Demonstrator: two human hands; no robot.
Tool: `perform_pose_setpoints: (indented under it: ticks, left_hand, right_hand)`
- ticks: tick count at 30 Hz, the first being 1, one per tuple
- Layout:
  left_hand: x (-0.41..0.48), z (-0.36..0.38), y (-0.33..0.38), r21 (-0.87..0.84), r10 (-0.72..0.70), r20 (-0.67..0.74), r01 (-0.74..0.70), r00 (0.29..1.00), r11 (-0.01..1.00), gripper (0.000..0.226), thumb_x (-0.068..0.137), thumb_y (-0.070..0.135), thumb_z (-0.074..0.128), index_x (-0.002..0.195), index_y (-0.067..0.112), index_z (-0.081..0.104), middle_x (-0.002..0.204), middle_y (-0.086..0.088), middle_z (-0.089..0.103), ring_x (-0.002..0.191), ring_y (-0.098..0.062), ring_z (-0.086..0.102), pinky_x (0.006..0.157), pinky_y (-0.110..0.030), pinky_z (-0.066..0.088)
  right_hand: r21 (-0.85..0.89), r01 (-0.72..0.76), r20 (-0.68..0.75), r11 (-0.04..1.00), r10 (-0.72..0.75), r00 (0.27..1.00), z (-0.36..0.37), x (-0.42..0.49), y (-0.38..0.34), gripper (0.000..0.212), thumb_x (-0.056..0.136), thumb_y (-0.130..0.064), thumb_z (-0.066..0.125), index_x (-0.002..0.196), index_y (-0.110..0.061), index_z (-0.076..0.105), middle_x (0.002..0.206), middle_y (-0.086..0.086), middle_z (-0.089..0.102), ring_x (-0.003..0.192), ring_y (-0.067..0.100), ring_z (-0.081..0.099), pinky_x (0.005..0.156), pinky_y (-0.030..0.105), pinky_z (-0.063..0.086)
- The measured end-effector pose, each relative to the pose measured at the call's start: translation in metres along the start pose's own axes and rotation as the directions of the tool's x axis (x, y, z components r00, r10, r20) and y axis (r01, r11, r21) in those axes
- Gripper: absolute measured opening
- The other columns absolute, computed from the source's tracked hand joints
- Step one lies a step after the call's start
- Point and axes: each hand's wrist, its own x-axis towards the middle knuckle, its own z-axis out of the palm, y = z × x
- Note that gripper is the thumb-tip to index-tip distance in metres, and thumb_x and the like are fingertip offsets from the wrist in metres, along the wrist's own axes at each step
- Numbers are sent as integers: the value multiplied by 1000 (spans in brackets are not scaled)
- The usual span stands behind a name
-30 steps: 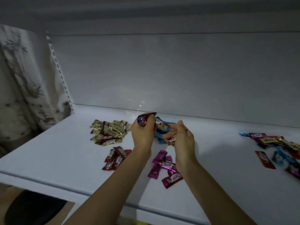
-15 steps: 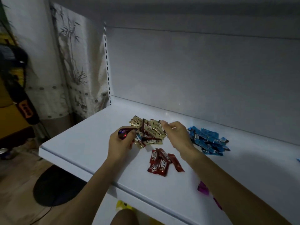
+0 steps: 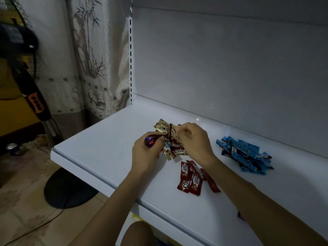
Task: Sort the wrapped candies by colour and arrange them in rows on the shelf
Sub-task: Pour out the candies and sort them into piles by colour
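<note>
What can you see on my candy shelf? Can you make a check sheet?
Surface: white shelf, dimly lit.
Job's things: gold candies, red candies and blue candies lie in separate heaps, not rows.
Clutter: nothing seen.
Hands: left hand grips a red candy; right hand has curled fingers at the gold heap, its hold unclear.
Cables: black cable on the floor.
Surroundings: fan, curtain, can.
</note>
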Motion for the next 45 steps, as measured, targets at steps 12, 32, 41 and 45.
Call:
perform_pose_setpoints:
  ticks: [12,32,41,45]
  left_hand:
    - [-4,3,6,19,-1,-58,2,998,1000,13,93,13,59,88,18,70,70,7,69,56,0,57,51,-16,44]
    - [-12,3,19,-39,-16,187,23,982,999,22,99,29,43,100,32,65,89,1,75,86,-13,70,68,-17,52]
    - [-6,-2,3,164,8,179,-38,984,986,28,87,18,69,114,15,64,101,4,71,91,-7,68,72,-18,54]
    - [-7,-1,0,192,21,157,-51,987,980,21,86,16,70,105,22,65,96,8,72,89,-7,68,75,-20,55]
  right_hand:
    - [420,-346,264,839,252,931,-21,-11,-8,26,84,-13,69,109,-14,60,90,6,71,62,9,62,51,16,50]
    - [466,-363,331,807,222,917,-10,-24,-36,20,90,-19,63,94,0,60,65,-1,64,47,7,55,43,15,41]
    - [493,-416,170,764,385,907,-58,-37,-5,10,92,-17,61,86,-12,67,81,2,72,46,9,50,48,23,35]
    - [482,-446,46,754,487,872,-78,-43,22,8,90,-19,64,86,-13,68,76,1,69,40,4,48,44,21,34]
